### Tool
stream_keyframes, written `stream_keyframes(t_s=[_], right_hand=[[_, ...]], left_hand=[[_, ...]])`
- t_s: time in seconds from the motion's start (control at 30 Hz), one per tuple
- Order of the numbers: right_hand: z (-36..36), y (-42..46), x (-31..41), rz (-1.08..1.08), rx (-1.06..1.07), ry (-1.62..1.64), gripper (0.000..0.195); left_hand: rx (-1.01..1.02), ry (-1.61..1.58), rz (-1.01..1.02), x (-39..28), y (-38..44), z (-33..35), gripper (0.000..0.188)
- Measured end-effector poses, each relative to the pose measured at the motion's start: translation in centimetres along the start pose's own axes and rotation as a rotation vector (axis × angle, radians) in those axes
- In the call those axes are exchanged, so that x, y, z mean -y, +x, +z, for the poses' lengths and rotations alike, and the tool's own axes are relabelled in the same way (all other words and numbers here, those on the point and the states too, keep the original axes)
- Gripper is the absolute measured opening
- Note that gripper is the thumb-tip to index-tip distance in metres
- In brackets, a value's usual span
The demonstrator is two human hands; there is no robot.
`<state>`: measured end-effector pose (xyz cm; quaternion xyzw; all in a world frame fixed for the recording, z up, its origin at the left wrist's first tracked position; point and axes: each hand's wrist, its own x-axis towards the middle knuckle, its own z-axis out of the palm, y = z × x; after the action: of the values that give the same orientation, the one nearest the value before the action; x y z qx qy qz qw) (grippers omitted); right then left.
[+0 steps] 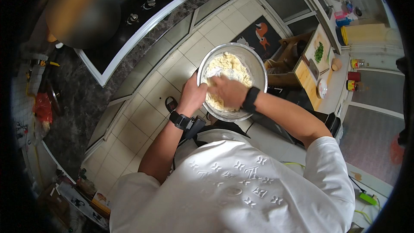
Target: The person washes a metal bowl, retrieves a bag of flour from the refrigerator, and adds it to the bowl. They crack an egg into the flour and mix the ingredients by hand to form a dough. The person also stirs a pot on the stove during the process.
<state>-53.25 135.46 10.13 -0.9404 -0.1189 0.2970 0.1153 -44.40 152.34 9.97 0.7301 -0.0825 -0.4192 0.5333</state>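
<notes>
A round stainless steel bowl (258, 68) is held up in front of me over the tiled floor. My left hand (193, 94) grips its left rim, with the thumb over the edge. Inside lies a pale yellow, crumbly flour dough (231, 63), with some loose white flour near its middle. My right hand (228, 92) is down in the bowl on the dough, blurred by motion; its fingers are partly hidden, so whether they hold any dough is unclear.
A black glass hob (129, 38) is at upper left on a dark marbled counter (126, 61). At right, a wooden drawer box (281, 79) sits below boards with chopped greens (319, 52), a cleaver (313, 68) and a small dish (322, 88). A fox-patterned mat (258, 34) lies on the floor.
</notes>
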Motion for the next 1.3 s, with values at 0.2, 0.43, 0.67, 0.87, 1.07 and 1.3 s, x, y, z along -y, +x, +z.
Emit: stream_keyframes(t_s=[0.2, 0.43, 0.67, 0.87, 1.07, 1.3], right_hand=[[-0.4, -2.8, -2.0, 0.1, 0.029, -0.074, 0.068], [-3.2, -2.1, -3.8, 0.269, -0.196, -0.063, 0.062], [-4.0, -0.6, -1.2, 0.264, -0.372, 0.371, 0.029], [-4.6, -3.6, -5.9, 0.286, -0.255, 0.955, 0.012], [-5.0, -6.0, -6.6, 0.354, -0.189, 1.123, 0.033], [-5.3, -6.9, -5.1, 0.265, -0.449, 1.161, 0.036]], left_hand=[[0.0, -0.166, -0.104, 0.5, 0.3, -0.9, 0.04], [0.027, -0.144, -0.115, 0.1, -0.4, -1.4, 0.041], [0.031, -0.122, -0.07, 0.0, -0.3, -0.6, 0.041], [0.017, -0.132, -0.045, -1.1, -0.5, -1.2, 0.041], [0.022, -0.132, -0.043, -0.5, -0.2, -1.4, 0.046], [0.0, -0.162, -0.013, -0.5, -0.1, -1.4, 0.046]])
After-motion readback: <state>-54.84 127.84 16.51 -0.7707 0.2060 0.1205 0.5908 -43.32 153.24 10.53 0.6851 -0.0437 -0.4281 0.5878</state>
